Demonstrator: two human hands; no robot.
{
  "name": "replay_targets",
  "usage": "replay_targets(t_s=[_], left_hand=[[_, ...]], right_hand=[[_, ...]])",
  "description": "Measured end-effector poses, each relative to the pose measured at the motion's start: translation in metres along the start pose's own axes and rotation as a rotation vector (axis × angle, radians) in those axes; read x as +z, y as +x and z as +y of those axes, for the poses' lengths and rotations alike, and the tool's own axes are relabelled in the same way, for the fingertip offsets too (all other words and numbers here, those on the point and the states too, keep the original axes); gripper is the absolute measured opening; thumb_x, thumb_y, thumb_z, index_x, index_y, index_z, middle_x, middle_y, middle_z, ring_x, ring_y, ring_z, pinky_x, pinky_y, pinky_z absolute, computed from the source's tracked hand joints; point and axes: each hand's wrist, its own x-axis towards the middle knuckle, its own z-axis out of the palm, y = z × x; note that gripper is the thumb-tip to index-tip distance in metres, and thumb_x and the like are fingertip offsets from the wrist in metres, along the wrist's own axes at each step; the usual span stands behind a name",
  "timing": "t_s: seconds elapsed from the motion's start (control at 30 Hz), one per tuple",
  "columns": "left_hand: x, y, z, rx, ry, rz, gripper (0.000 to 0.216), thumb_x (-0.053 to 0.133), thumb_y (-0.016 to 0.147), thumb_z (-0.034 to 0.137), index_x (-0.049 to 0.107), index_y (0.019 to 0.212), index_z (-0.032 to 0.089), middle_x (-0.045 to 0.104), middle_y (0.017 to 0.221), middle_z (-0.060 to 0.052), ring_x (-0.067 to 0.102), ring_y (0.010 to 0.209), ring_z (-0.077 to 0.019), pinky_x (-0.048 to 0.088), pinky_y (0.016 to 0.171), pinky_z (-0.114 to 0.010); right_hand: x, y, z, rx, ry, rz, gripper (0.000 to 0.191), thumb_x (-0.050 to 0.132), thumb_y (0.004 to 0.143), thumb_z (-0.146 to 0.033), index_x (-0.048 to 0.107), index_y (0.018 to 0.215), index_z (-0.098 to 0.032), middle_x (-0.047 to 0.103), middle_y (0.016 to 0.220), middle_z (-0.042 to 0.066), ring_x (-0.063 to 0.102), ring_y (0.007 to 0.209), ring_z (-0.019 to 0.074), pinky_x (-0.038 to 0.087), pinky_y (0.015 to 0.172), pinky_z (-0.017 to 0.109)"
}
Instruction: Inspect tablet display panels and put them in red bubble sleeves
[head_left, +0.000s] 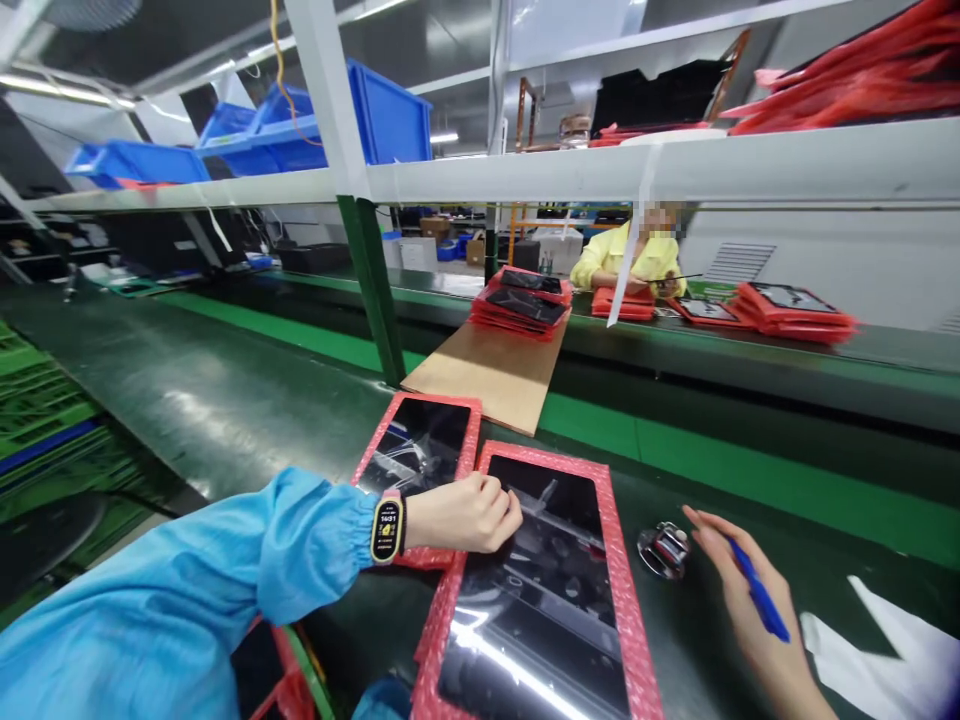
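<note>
My left hand (466, 514) is closed, fingers curled, above the top left part of a black screen panel (555, 580). Whatever its fingers hold, if anything, is hidden. The glossy panel lies on a red bubble-wrap sheet (626, 600), with streaks and small spots on its surface. Behind my left wrist a second black panel (424, 435) rests on red wrap. A blue pen (759, 590) is held in my right hand (742, 580), thumb and index finger stretched forward. Those fingertips are beside a small shiny metal-and-glass object (664, 549) whose kind I cannot make out.
White cloths or papers (877, 650) lie at the right. Beyond the panels, a brown board (495, 370) carries a stack of red-wrapped panels (521, 303). A green post (373, 290) supports a shelf with blue bins (390, 112). Across the bench sits a person in yellow (615, 260).
</note>
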Motion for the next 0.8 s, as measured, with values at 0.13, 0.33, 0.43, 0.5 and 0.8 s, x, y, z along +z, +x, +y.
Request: replay_targets(t_s=[0.13, 0.33, 0.43, 0.5, 0.8], left_hand=[[0.001, -0.001, 0.000, -0.059, -0.102, -0.022, 0.032, 0.030, 0.093, 0.007, 0.058, 0.109, 0.009, 0.067, 0.092, -0.018, 0.063, 0.081, -0.0248, 0.045, 0.064, -0.036], [0.022, -0.012, -0.018, -0.463, -0.523, -0.058, 0.019, 0.042, 0.094, 0.016, 0.060, 0.093, 0.010, 0.065, 0.090, -0.015, 0.064, 0.080, -0.0226, 0.050, 0.069, -0.037], [0.037, -0.019, -0.029, -0.699, -0.859, -0.137, 0.026, 0.047, 0.097, 0.035, 0.060, 0.094, 0.012, 0.063, 0.080, -0.003, 0.061, 0.064, -0.0127, 0.052, 0.061, -0.029], [0.044, -0.022, -0.031, -0.802, -1.095, -0.192, 0.033, 0.048, 0.095, 0.043, 0.060, 0.092, 0.013, 0.061, 0.073, 0.001, 0.059, 0.059, -0.0102, 0.052, 0.057, -0.027], [0.037, -0.019, -0.019, -1.013, -1.565, -0.035, 0.045, 0.074, 0.059, 0.052, 0.049, 0.075, 0.019, 0.048, 0.060, 0.007, 0.051, 0.051, -0.0102, 0.048, 0.051, -0.026]], right_hand=[[0.000, -0.004, -0.006, -0.026, -0.019, 0.021, 0.042, 0.061, 0.076, -0.057, 0.065, 0.100, -0.024, 0.071, 0.114, 0.009, 0.064, 0.109, 0.0311, 0.044, 0.102, 0.048], [0.009, -0.044, -0.020, -0.304, -0.111, -0.052, 0.032, 0.055, 0.086, -0.044, 0.061, 0.108, -0.021, 0.070, 0.119, 0.010, 0.066, 0.109, 0.0293, 0.049, 0.100, 0.045], [0.020, -0.070, -0.028, -0.662, -0.211, -0.230, 0.021, 0.055, 0.088, -0.028, 0.062, 0.107, -0.023, 0.071, 0.117, 0.007, 0.068, 0.107, 0.0248, 0.052, 0.098, 0.037], [0.028, -0.081, -0.032, -0.834, -0.258, -0.280, 0.020, 0.058, 0.087, -0.023, 0.063, 0.106, -0.023, 0.071, 0.117, 0.007, 0.068, 0.106, 0.0246, 0.054, 0.095, 0.036], [0.038, -0.089, -0.028, -0.863, -0.289, -0.363, 0.024, 0.056, 0.087, -0.019, 0.059, 0.110, -0.024, 0.065, 0.128, 0.009, 0.061, 0.117, 0.0275, 0.053, 0.097, 0.042]])
